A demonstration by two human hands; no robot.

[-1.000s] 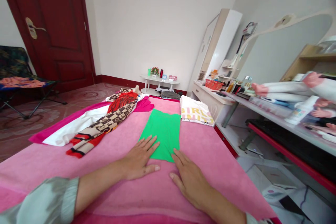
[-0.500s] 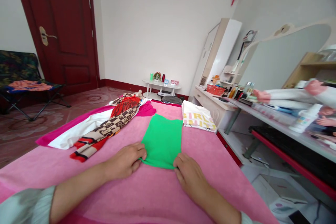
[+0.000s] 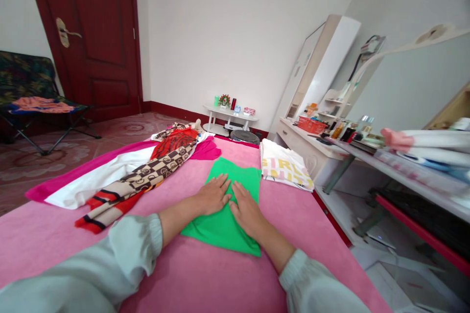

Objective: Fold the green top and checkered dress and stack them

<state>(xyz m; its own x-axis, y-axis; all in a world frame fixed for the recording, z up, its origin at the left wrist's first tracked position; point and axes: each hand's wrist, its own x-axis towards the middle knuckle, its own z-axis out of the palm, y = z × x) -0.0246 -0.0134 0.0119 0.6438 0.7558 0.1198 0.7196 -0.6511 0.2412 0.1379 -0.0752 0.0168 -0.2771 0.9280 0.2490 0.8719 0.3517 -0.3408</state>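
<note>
Both hands are on the work: the left hand and the right hand lie palm down on a green cloth, fingers extended, neither gripping anything. Their thumbs and forefingers are just beside each other over the middle of the cloth. The green cloth lies flat on the pink bedspread, in front of the person, its near edge running slightly aslant and its surface lightly creased near the hands. At its far right corner sits a folded white T-shirt with yellow and pink lettering; whether the two touch cannot be determined. To the left, well apart from the left hand, a checked scarf with red ends lies lengthwise across a white garment, with magenta fabric showing along the outer side.
</note>
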